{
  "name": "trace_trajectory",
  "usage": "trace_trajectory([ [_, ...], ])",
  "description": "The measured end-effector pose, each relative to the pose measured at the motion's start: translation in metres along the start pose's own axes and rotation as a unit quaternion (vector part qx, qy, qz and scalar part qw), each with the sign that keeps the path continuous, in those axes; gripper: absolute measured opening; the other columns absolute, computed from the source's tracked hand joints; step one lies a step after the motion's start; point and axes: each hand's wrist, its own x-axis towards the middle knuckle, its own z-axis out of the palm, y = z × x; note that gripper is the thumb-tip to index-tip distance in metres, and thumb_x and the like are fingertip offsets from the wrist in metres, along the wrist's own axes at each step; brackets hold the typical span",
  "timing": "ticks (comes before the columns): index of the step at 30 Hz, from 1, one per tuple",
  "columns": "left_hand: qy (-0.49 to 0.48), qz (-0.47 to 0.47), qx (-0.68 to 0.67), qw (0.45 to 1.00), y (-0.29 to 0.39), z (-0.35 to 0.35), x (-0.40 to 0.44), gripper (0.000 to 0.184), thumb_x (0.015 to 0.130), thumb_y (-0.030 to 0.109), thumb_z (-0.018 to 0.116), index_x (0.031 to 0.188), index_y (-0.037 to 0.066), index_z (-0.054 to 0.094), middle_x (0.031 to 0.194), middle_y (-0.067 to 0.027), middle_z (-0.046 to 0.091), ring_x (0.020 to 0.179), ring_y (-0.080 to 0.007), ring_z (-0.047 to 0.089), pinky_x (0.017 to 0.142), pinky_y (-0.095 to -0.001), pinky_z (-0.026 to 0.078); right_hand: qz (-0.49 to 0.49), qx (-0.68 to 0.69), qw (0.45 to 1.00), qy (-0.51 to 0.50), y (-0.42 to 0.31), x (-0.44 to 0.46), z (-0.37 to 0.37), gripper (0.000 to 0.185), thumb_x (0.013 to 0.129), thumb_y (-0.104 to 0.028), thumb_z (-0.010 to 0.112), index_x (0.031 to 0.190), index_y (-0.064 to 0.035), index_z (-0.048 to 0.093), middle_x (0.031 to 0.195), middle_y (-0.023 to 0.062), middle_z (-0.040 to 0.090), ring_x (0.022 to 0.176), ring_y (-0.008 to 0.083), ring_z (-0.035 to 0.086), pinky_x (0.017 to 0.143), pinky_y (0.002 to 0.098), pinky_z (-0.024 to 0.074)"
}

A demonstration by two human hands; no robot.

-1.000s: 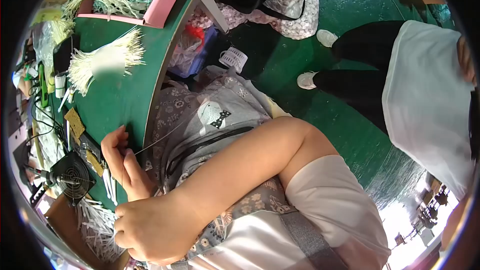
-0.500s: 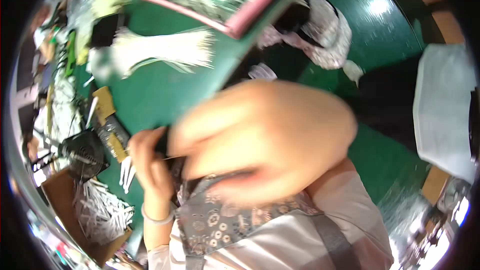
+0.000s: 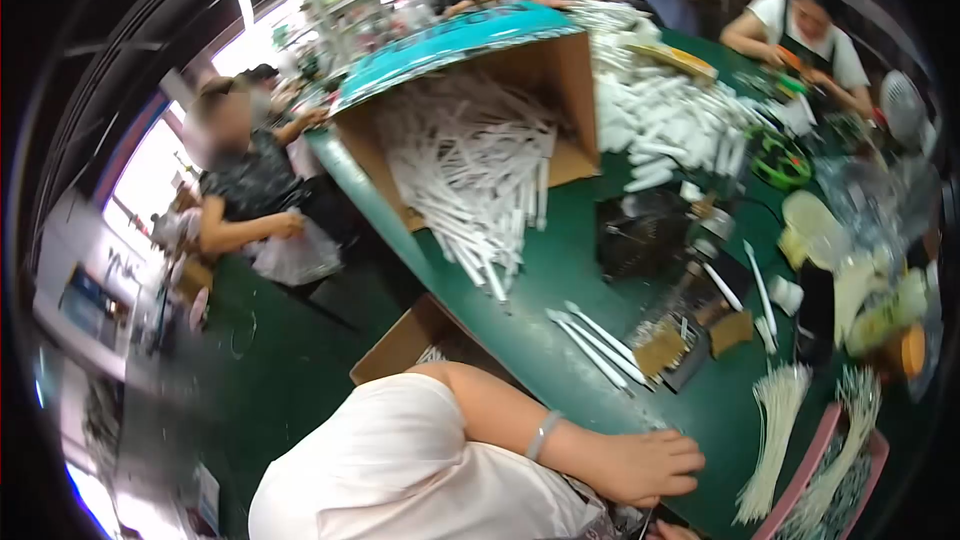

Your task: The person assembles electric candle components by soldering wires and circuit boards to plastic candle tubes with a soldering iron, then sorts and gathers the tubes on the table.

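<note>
My left hand (image 3: 640,465), with a band on its wrist, is palm down at the green table's front edge. Its fingers are curled; a small dark thing shows under the thumb, too hidden to name. Only a bit of my right hand (image 3: 672,532) shows at the bottom edge, beside the left; its fingers are mostly cut off. Beyond the left hand lie several white sticks (image 3: 598,348) and a dark holder with sponge pieces (image 3: 660,350). To the right is a bundle of pale wires (image 3: 773,440), next to a pink tray (image 3: 878,455) with more wires.
A large tilted carton (image 3: 572,90) spills white sticks (image 3: 465,170) onto the table. A smaller box (image 3: 395,345) stands beside the table's edge. Behind the dark fan (image 3: 640,235) lies a heap of white parts (image 3: 680,120). People sit at the far side and at the left.
The view has swung left and up, bringing the carton and other people in. My right hand, large and blurred before, is now almost out of view. The thin wire seen earlier is not visible.
</note>
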Motion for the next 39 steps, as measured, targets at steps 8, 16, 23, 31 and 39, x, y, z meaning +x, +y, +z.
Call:
trace_trajectory([
  [8, 0.065, 0.025, -0.006, 0.998, -0.002, 0.005, 0.005, 0.040, 0.064, 0.024, 0.062, 0.094, 0.000, 0.052, 0.099, -0.0139, 0.046, 0.096, -0.0285, 0.045, 0.076, -0.0365, 0.036, -0.094, -0.077, 0.984, 0.127, -0.042, 0.029, -0.002, 0.037, 0.074, 0.001, 0.071, 0.109, 0.0018, 0.061, 0.108, 0.0169, 0.058, 0.089, 0.0266, 0.060, 0.072, 0.0325, 0.0494],
  [16, 0.049, -0.003, 0.018, 0.999, 0.004, -0.009, 0.006, 0.030, 0.063, 0.024, 0.064, 0.083, 0.005, 0.055, 0.090, -0.0079, 0.047, 0.088, -0.0228, 0.046, 0.073, -0.0315, 0.036, -0.028, -0.103, 0.979, 0.174, -0.050, 0.032, 0.003, 0.023, 0.078, -0.008, 0.064, 0.100, -0.0010, 0.064, 0.096, 0.0159, 0.063, 0.084, 0.0300, 0.061, 0.073, 0.0353, 0.0489],
  [23, -0.024, -0.016, 0.042, 0.999, 0.008, -0.022, 0.011, 0.058, 0.064, 0.027, 0.068, 0.113, 0.001, 0.053, 0.111, -0.0100, 0.050, 0.104, -0.0232, 0.047, 0.084, -0.0319, 0.037, 0.112, -0.223, 0.968, 0.022, -0.010, 0.015, 0.015, 0.015, 0.080, -0.015, 0.060, 0.091, -0.0045, 0.062, 0.078, 0.0152, 0.062, 0.070, 0.0319, 0.062, 0.061, 0.0394, 0.0501],
  [31, -0.042, -0.002, 0.100, 0.994, 0.009, -0.020, 0.015, 0.060, 0.064, 0.026, 0.067, 0.117, 0.003, 0.053, 0.112, -0.0105, 0.050, 0.100, -0.0233, 0.049, 0.081, -0.0336, 0.038, 0.128, -0.229, 0.964, -0.039, 0.030, 0.020, 0.056, 0.014, 0.082, -0.016, 0.056, 0.086, -0.0032, 0.058, 0.076, 0.0151, 0.061, 0.068, 0.0322, 0.062, 0.060, 0.0414, 0.0501],
  [39, -0.050, -0.003, 0.103, 0.993, 0.010, -0.022, 0.017, 0.057, 0.064, 0.025, 0.066, 0.116, 0.003, 0.053, 0.112, -0.0099, 0.049, 0.100, -0.0228, 0.048, 0.081, -0.0338, 0.038, -0.008, -0.137, 0.973, 0.184, -0.033, -0.007, -0.022, 0.035, 0.082, -0.021, 0.061, 0.111, -0.0029, 0.057, 0.087, 0.0109, 0.063, 0.080, 0.0307, 0.064, 0.069, 0.0392, 0.0521],
])
